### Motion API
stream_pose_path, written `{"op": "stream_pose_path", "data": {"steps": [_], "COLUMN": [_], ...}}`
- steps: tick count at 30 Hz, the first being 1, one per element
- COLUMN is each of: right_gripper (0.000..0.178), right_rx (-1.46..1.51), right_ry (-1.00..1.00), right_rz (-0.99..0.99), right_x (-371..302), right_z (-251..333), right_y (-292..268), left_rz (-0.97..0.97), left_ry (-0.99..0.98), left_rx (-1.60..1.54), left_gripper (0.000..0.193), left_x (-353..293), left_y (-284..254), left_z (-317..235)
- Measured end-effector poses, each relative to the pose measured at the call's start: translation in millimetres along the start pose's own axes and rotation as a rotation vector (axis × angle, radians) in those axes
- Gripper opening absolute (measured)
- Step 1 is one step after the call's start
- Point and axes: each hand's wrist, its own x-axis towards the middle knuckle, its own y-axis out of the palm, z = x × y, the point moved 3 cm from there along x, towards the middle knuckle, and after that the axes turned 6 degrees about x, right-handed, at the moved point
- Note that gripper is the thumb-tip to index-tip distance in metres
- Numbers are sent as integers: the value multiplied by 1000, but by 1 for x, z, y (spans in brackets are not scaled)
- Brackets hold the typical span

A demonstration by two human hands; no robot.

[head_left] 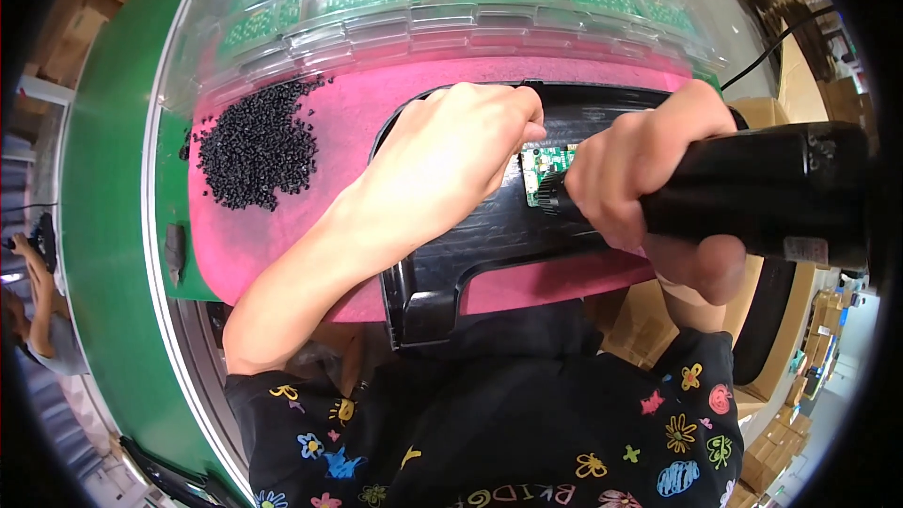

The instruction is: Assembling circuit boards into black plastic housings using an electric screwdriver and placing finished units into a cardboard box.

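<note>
My right hand (644,165) is wrapped round a black electric screwdriver (762,193), which lies nearly level and points left. Its ridged nose (551,194) comes down over a small green circuit board (533,169). The board sits in a curved black plastic housing (489,240) with a cut-out at its near side. Across the housing's left part reaches my left hand (461,136), its fingers curled closed just above the board's left edge. Whatever its fingertips pinch, if anything, is hidden. The screwdriver's very tip is hard to make out.
A heap of small black screws (259,146) lies on the pink mat (273,249), left of the housing. Clear plastic trays (451,14) of green boards are stacked behind. A dark small object (175,252) rests on the green table (113,179). Cardboard boxes (649,325) stand at right.
</note>
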Motion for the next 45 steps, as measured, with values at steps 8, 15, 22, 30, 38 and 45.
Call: {"op": "stream_pose_path", "data": {"steps": [8,15,22,30,38,45], "right_gripper": [62,57,54,54,55,56], "right_rx": [24,257,229,169,123,83], "right_ry": [-55,-363,-473,-413,-337,-265], "right_rz": [-9,152,363,159,-25,-142], "right_x": [15,10,10,-2,-17,-20], "right_z": [-16,16,34,25,17,14], "right_y": [8,-19,-40,-36,-35,-67], "left_rz": [-94,152,-5,-73,-92,-368], "left_ry": [142,242,356,429,427,331], "left_rx": [60,20,-228,-108,117,94], "left_gripper": [22,17,17,19,41,47], "left_x": [-6,-1,5,6,9,3], "left_y": [-1,-3,-5,-3,-6,-21], "left_z": [1,-7,-14,-25,-30,8]}}
